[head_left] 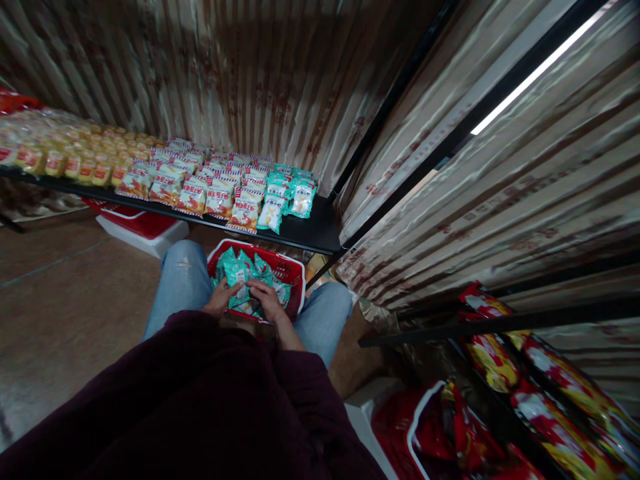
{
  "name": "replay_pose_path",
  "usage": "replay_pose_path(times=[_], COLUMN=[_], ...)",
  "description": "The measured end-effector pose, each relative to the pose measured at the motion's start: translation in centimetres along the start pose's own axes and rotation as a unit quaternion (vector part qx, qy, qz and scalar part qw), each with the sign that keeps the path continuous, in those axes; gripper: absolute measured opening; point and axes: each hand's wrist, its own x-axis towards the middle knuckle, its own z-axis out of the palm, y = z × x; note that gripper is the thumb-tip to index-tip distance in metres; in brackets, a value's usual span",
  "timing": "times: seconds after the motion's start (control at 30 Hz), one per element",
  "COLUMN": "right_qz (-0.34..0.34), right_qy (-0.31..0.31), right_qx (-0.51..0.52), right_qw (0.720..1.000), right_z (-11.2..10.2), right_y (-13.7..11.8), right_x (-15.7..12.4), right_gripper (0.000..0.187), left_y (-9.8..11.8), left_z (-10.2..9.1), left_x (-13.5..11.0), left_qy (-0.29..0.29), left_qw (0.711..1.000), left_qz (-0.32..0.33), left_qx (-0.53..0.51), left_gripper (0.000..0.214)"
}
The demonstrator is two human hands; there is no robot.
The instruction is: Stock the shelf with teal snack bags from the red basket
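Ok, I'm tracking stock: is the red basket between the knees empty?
Not empty: several teal packets show inside the red basket.

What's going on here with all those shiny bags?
Someone has a red basket between their knees. Their left hand and right hand are both at one teal packet in it, among more like it. On the black shelf ahead, other teal packets sit beside orange-and-white ones.

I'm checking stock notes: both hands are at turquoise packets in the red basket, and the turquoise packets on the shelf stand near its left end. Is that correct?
Wrong end: the head view shows the turquoise packets on the shelf near its right end. The left hand and right hand are indeed at turquoise packets in the red basket.
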Motion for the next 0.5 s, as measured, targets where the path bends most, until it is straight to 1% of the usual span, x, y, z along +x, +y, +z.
replay_pose_path(times=[0.2, 0.5], right_qz=[0.026, 0.016], right_qy=[0.013, 0.016], right_qx=[0.007, 0.001], right_qw=[1.0, 1.0], right_z=[-0.1, -0.1], right_y=[0.8, 1.2], right_x=[0.3, 0.5], right_gripper=[0.029, 0.026], left_y=[0.0, -0.3], left_z=[0.1, -0.1], left_x=[0.4, 1.0], left_qy=[0.027, 0.039], left_qw=[0.999, 0.998], left_qz=[-0.011, -0.026], left_qx=[-0.021, -0.039], left_gripper=[0.044, 0.039])
